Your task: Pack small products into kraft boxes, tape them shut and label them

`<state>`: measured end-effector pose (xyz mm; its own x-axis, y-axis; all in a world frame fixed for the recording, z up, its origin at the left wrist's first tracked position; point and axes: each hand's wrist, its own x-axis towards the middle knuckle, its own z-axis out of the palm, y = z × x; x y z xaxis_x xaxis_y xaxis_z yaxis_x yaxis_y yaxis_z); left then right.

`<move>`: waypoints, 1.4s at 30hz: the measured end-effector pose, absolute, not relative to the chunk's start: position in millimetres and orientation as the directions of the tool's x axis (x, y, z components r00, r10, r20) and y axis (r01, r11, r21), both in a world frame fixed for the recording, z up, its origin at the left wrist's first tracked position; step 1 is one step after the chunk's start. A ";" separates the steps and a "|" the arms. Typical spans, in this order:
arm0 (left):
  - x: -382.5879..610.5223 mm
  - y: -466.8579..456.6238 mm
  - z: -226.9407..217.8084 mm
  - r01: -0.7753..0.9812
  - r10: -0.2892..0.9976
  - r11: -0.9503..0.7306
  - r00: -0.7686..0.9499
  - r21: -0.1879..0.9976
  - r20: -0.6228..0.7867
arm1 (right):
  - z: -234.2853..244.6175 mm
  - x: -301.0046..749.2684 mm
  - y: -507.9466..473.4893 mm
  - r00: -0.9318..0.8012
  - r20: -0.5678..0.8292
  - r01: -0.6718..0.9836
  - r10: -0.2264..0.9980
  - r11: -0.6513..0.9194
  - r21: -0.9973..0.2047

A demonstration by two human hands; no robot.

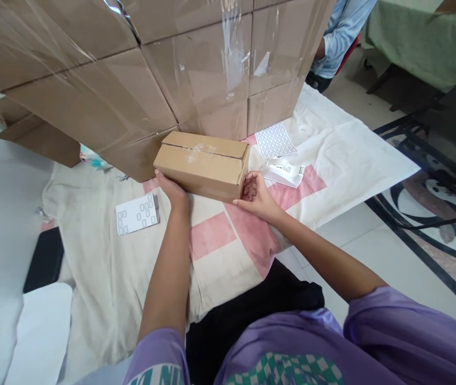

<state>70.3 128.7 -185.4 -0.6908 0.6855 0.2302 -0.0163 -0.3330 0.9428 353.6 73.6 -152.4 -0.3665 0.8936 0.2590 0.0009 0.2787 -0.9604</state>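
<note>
A closed cardboard box (pixel 202 166) with tape over its top seam sits in front of me on the cloth-covered table, close to a wall of taped cartons. My left hand (pixel 174 191) grips its left front corner, with most of the fingers hidden behind and under the box. At the right end, my right hand (pixel 258 199) holds it with curled fingers against the side and the thumb at the lower corner. A white tape dispenser (pixel 284 172) lies just beyond my right hand, and a sheet of printed labels (pixel 275 140) is behind it.
Large stacked cartons (pixel 207 69) rise directly behind the box. On the left are a partly used label sheet (pixel 136 215), a black flat object (pixel 44 260) and white paper (pixel 41 334). Another person's sleeve (pixel 344 40) shows beyond the stack.
</note>
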 end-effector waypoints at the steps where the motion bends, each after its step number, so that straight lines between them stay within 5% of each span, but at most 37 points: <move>1: 70.7 129.2 -185.1 -0.023 0.667 -0.349 -0.709 0.937 0.231 | -153.6 353.6 74.1 -0.363 0.257 -0.012 0.895 0.272 -0.962; 34: 76.1 127.0 -180.3 -0.131 0.628 -0.383 -0.763 0.915 0.153 | -148.3 353.4 72.4 -0.332 0.199 -0.126 0.922 0.165 -0.978; 42: 72.5 127.6 -183.3 -0.099 0.620 -0.399 -0.761 0.911 0.189 | -145.7 353.6 69.4 -0.346 0.179 0.006 0.921 0.193 -0.981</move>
